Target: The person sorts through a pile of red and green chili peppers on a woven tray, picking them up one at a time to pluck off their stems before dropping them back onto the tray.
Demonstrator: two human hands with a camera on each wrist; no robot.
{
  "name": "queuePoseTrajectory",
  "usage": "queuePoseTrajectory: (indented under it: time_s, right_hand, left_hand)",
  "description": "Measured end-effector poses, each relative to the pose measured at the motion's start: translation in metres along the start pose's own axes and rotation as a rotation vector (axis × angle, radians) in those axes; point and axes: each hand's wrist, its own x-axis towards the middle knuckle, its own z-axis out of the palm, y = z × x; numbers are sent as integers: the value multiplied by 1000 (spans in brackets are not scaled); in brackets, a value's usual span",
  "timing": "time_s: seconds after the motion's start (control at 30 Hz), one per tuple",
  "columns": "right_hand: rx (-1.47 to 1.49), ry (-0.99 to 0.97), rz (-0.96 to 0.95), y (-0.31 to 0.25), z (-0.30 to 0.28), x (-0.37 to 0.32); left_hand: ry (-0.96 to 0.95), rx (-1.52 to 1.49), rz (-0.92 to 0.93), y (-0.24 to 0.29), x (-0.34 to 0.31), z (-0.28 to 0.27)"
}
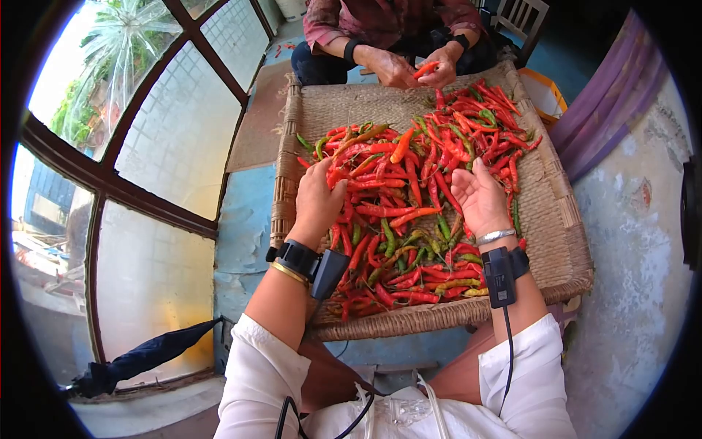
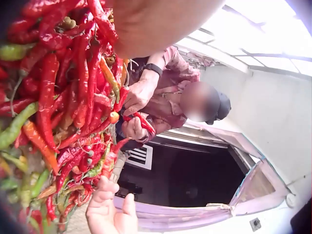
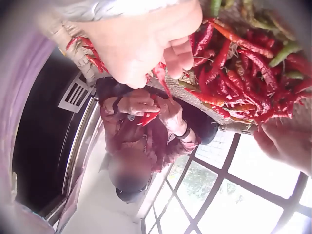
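A wide heap of chili peppers, mostly red with some green and yellowish ones, lies on a woven rope surface. Over the left side of the heap is my left hand, its fingertips right at the peppers and its thumb apart from the fingers. My right hand is at the heap's right side, palm turned up and fingers loosely bent, with no pepper in the palm. In the left wrist view the right hand shows beside the peppers. Part of the left hand appears in the right wrist view.
Across the heap sits another person whose hands hold a red chili pepper. A framed window runs along the left, with a folded dark umbrella below it. At right are a purple curtain and a wall.
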Motion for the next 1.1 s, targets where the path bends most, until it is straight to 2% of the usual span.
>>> queuePoseTrajectory:
  time_s: [0.07, 0.1, 0.13, 0.2, 0.23, 0.3, 0.33, 0.47, 0.5, 0.53, 0.6, 0.63, 0.7, 0.77, 0.87, 0.93, 0.97, 1.0, 1.1]
  right_hand:
    - [-70, -9, 159, 5, -4, -2]
    - [-144, -83, 164, 6, 0, -6]
    - [-145, -84, 167, 7, 4, -9]
    - [-604, -372, 172, 10, 11, -13]
    - [-877, -377, 30, 19, 11, -13]
    - [-1482, -412, -444, 31, 1, -12]
    - [-1783, -391, -663, 28, 4, -18]
    - [-1687, -546, -613, 33, -3, -16]
    - [-1719, -565, -484, 30, 1, -19]
    - [-1746, -584, -352, 29, 4, -20]
    - [-1776, -642, -327, 30, 3, -21]
    - [-1806, -701, -307, 31, 2, -21]
    - [-1830, -736, -235, 28, 6, -21]
    - [-1853, -775, -165, 23, 8, -21]
    - [-1713, -799, -201, 23, 8, -20]
    - [-1339, -807, -287, 23, 13, -21]
    - [-1386, -805, -96, 16, 17, -20]
    - [-1392, -806, -95, 18, 17, -21]
    - [-981, -749, -6, 21, 18, -22]
  left_hand:
    - [-125, 122, -107, -5, -2, 1]
    - [-238, 155, -115, 1, -2, -3]
    - [-238, 156, -117, -1, -5, -2]
    - [-330, 243, -123, -3, -9, 0]
    - [-330, 243, -125, -2, -8, -2]
    - [-518, 290, -197, 1, -3, -7]
    - [-519, 290, -198, 0, -4, -5]
    - [-709, 296, -88, 5, -4, -6]
    - [-784, 275, -66, 8, -4, -8]
    - [-789, 274, -68, 5, -7, -4]
    - [-829, 97, 18, 2, -11, 4]
    - [-834, 94, 18, 5, -13, 6]
    - [-831, 69, 129, 17, -17, 9]
    - [-822, 25, 123, 25, -19, 11]
    - [-823, -62, 139, 37, -19, 7]
    - [-878, -166, 156, 46, -19, 4]
    - [-877, -171, 155, 50, -20, 2]
    - [-865, -225, 138, 53, -22, 1]
    - [-812, -328, 103, 54, -23, 2]
